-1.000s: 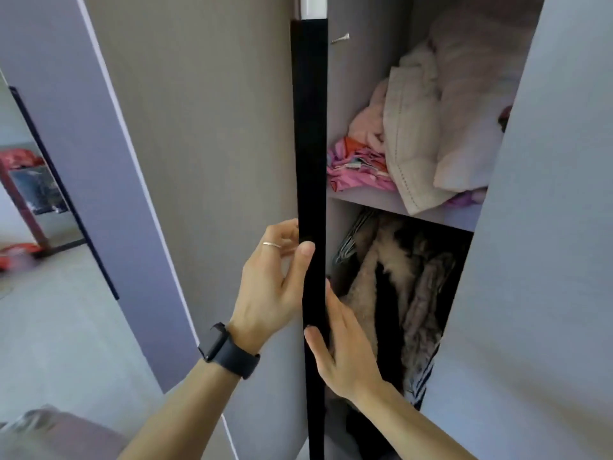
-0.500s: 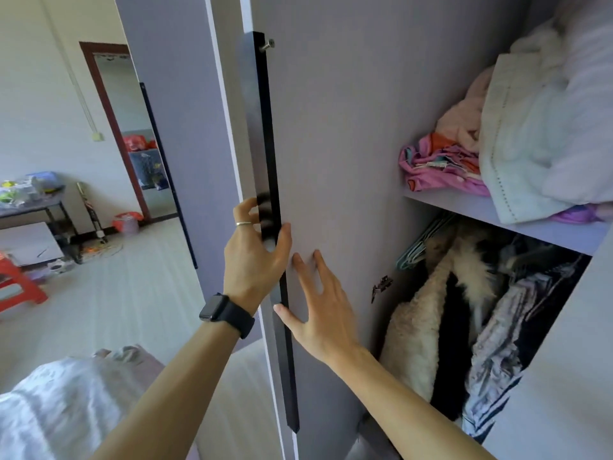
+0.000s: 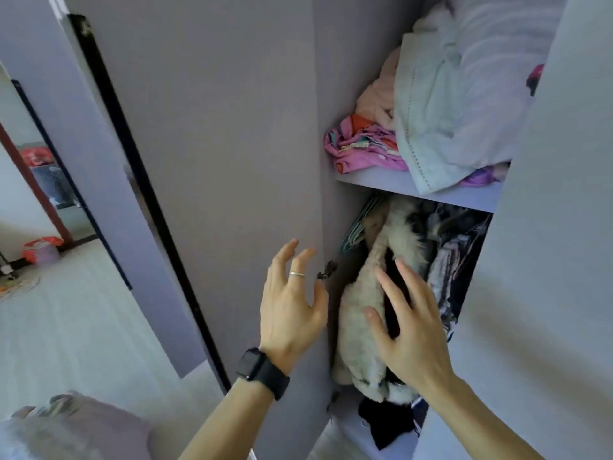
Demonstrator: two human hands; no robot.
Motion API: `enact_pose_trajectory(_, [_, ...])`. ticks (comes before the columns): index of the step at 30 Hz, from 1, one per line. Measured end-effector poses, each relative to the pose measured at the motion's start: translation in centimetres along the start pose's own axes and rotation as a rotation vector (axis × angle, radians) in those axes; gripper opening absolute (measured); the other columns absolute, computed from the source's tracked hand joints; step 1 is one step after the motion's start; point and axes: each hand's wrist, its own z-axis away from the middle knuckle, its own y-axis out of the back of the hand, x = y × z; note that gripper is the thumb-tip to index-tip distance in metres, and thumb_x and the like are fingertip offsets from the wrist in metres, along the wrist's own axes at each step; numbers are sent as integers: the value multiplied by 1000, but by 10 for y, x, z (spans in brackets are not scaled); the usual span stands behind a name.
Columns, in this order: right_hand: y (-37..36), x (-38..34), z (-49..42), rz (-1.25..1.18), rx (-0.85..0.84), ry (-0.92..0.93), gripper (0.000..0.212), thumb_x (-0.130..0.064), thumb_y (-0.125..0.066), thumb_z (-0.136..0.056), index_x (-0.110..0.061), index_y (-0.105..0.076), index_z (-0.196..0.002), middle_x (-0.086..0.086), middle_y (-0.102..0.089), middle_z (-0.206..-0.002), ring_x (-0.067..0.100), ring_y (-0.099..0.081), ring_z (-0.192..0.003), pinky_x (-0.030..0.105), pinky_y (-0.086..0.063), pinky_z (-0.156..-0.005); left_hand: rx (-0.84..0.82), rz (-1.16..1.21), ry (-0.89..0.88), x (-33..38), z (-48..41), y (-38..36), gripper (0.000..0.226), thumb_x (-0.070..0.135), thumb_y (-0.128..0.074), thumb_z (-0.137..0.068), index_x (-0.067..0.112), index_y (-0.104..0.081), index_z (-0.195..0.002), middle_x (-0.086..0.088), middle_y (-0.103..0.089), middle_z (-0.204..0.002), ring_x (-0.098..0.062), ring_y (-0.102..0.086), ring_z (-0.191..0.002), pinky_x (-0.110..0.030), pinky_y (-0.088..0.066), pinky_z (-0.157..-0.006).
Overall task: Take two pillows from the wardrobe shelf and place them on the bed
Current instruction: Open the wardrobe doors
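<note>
The wardrobe stands open in front of me. On its upper shelf [image 3: 441,190] lies a white pillow [image 3: 441,127] with a stitched edge, and a second pale ribbed pillow [image 3: 497,58] rests on top of it. My left hand [image 3: 292,307], with a ring and a black wristwatch, hovers open in front of the open grey door [image 3: 215,144]. My right hand [image 3: 408,323] is open with fingers spread, in front of a fluffy cream coat [image 3: 361,313] hanging below the shelf. Neither hand touches the pillows.
Pink and orange folded cloth [image 3: 361,144] lies on the shelf left of the pillows. Dark hanging clothes [image 3: 454,257] fill the lower compartment. The right door [image 3: 547,227] is near on the right. A bed corner [image 3: 66,426] shows bottom left, floor and a doorway beyond.
Both hands have let go of the left door's black edge and moved right, toward the wardrobe opening. The door has swung further open, showing more of the shelf and hanging clothes.
</note>
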Motion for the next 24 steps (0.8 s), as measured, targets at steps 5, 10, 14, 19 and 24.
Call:
enact_pose_trajectory(5, [85, 60, 10, 303, 132, -160, 54, -39, -54, -95, -18, -56, -144, 11, -37, -159, 35, -37, -143, 43, -34, -116, -338, 197, -43, 42, -8, -97, 53, 23, -60, -92, 28, -43, -142, 9, -32, -150, -13, -43, -133, -21, -40, -93])
enact_pose_trajectory(10, [160, 94, -12, 535, 249, -248, 56, -34, -60, -91, -21, -54, -145, 9, -33, -162, 32, -27, -150, 44, -28, -120, -495, 413, -35, 105, -36, -163, 57, 24, -65, -92, 22, -41, -144, 2, -41, -144, -14, -47, -127, -11, -32, -92])
enact_pose_trajectory(14, [196, 116, -41, 671, 357, -229, 58, -37, -59, -92, -23, -51, -147, 7, -26, -165, 31, -18, -153, 43, -24, -122, -562, 665, -24, 142, -61, -190, 55, 29, -65, -89, 27, -45, -140, 8, -51, -141, -7, -53, -125, -26, -45, -101])
enact_pose_trajectory(19, [192, 145, -46, 882, 346, -221, 67, -46, -56, -94, -30, -36, -156, 8, -11, -169, 35, -8, -155, 51, -8, -124, -646, 771, 11, 153, -74, -215, 29, 32, -65, -94, 35, -54, -120, 19, -70, -109, 8, -64, -95, -9, -47, -73])
enact_pose_trajectory(24, [187, 160, -46, 987, 307, -300, 70, -58, -40, -98, -35, -17, -161, 6, -2, -170, 34, -2, -156, 50, 4, -124, -622, 785, 13, 146, -71, -225, 15, 33, -61, -98, 29, -57, -112, 14, -71, -89, 5, -65, -81, -8, -41, -62])
